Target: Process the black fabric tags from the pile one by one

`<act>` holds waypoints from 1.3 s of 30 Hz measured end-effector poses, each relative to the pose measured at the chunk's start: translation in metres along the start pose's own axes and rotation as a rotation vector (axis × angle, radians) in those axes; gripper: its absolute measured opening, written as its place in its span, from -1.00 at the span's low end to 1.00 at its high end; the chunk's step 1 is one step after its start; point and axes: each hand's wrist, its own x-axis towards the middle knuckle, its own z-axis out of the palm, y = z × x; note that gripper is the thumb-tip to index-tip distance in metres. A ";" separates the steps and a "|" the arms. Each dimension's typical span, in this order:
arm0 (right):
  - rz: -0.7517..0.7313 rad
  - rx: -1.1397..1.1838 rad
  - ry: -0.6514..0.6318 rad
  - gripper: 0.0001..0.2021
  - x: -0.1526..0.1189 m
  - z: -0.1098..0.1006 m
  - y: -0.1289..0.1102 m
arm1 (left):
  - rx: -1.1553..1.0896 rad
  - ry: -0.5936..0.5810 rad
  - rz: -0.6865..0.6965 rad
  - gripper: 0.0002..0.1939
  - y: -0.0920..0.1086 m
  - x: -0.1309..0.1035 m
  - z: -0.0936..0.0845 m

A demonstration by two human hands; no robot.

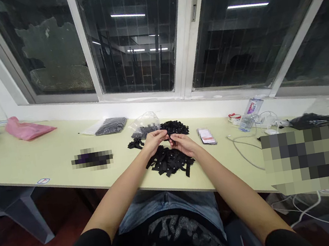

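Observation:
My left hand [154, 140] and my right hand [184, 144] meet over the table, fingertips pinched close together. Between them is a small black strip [170, 138], mostly covered by the fingers. Right below lies a loose pile of black strips [170, 161], some with small shiny dots on them. A second heap of black strips [175, 127] sits just behind my hands. To the left of it, a clear plastic bag [145, 122] holds more dark pieces, with a few black strips [135, 143] lying in front of it.
A pale yellow table [119, 155] runs along the window. On the left lie a pink bag [28, 128] and a packet of dark material [111, 125]. To the right are a phone-sized object [207, 136], a plastic bottle [250, 113], white cables [240, 148] and a black bag [312, 120].

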 end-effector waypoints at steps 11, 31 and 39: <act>-0.096 -0.033 0.018 -0.68 0.002 0.002 0.003 | -0.017 0.009 -0.014 -0.66 -0.002 0.003 -0.004; -0.191 -0.055 0.091 -0.73 0.005 0.004 0.006 | -0.020 -0.023 -0.012 -0.64 0.007 -0.003 0.002; -0.261 -0.418 0.224 -0.68 0.009 -0.002 0.009 | 0.051 0.020 -0.013 -0.64 0.004 -0.002 0.003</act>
